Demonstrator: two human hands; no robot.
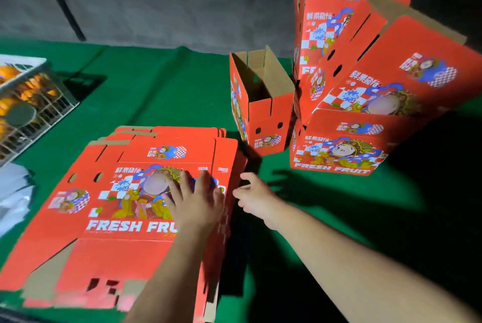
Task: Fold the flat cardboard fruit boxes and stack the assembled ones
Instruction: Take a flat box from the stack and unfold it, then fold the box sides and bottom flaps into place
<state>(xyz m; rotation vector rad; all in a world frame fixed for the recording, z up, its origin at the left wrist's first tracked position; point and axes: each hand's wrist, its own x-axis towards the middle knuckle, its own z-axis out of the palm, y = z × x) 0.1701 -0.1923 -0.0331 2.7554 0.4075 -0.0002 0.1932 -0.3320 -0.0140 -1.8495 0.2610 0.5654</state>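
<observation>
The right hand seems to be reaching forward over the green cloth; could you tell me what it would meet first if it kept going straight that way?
Probably the small open-topped box, standing directly beyond the right hand. Only bare green cloth lies between them, though depth is hard to judge from one view.

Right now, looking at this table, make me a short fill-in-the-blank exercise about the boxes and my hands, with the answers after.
1. The left hand lies flat on the stack of ____ cardboard boxes.
2. The table is covered in a ____ cloth.
3. The small assembled box stands upright with its top ____.
4. The right hand holds ____.

Answers: flat; green; open; nothing
</observation>
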